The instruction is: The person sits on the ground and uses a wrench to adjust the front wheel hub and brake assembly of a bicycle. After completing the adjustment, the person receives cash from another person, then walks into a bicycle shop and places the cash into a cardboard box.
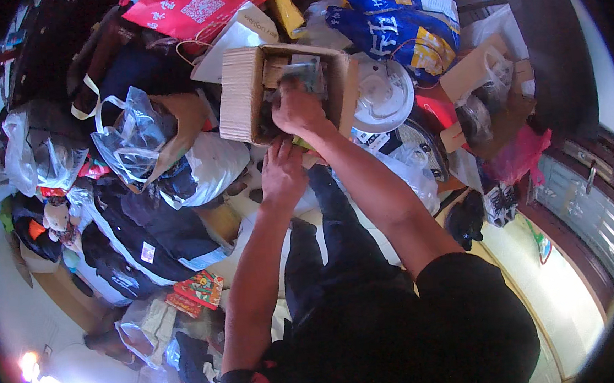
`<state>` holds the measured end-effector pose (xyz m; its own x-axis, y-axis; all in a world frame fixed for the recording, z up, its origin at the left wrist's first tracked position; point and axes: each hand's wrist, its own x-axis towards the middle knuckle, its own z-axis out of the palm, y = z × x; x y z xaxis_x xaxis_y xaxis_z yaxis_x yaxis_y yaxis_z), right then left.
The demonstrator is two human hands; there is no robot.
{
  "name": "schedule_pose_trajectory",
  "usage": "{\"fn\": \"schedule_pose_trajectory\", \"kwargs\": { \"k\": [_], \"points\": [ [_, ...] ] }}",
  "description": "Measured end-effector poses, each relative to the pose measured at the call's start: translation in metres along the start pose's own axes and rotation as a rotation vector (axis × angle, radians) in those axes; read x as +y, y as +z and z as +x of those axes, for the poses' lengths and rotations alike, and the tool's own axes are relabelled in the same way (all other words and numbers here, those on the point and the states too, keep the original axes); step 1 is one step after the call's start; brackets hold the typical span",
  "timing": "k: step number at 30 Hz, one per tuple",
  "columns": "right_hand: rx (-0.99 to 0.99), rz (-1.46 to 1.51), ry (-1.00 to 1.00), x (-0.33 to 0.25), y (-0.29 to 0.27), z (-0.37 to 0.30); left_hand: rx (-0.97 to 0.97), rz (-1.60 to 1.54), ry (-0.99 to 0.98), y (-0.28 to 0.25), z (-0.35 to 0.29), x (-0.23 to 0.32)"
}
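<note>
An open cardboard box (240, 96) stands ahead of me among piled bags. My right hand (298, 110) reaches down inside it, fingers pointing in and partly smeared by motion. Whether those fingers hold anything does not show. Beside that hand lies a flat, clear-wrapped pack (306, 78) against the far part of the box. At the box's near edge is my left hand (283, 170), its fingers bent up against the rim and closed on it. A small yellow-green piece (302, 144) shows between the left hand and my right wrist.
White round plastic lids (382, 94) sit right of the box, below a blue plastic bag (398, 25). A red bag (191, 11) and a white paper bag (240, 43) lie behind. Clear bags (139, 135) crowd the left; another opened carton (508, 113) stands far right.
</note>
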<state>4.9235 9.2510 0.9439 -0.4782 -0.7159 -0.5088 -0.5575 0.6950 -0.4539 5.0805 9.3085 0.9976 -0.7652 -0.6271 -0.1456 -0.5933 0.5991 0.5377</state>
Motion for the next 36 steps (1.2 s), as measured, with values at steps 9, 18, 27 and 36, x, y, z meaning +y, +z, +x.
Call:
{"fn": "schedule_pose_trajectory", "kwargs": {
  "k": [9,18,27,36],
  "points": [
    [0.235,0.256,0.03,0.046,0.028,0.069,-0.042,0.055,0.023,0.0,0.004,-0.004],
    [0.267,-0.188,-0.183,-0.002,0.009,-0.028,-0.004,-0.037,0.079,-0.002,0.006,-0.005],
    [-0.066,0.06,-0.068,0.008,-0.014,-0.018,-0.114,-0.211,0.155,-0.005,-0.004,-0.01],
    [0.511,0.551,-0.307,0.042,-0.122,-0.135,-0.074,-0.587,-0.446,-0.068,-0.058,0.023]
  ]
}}
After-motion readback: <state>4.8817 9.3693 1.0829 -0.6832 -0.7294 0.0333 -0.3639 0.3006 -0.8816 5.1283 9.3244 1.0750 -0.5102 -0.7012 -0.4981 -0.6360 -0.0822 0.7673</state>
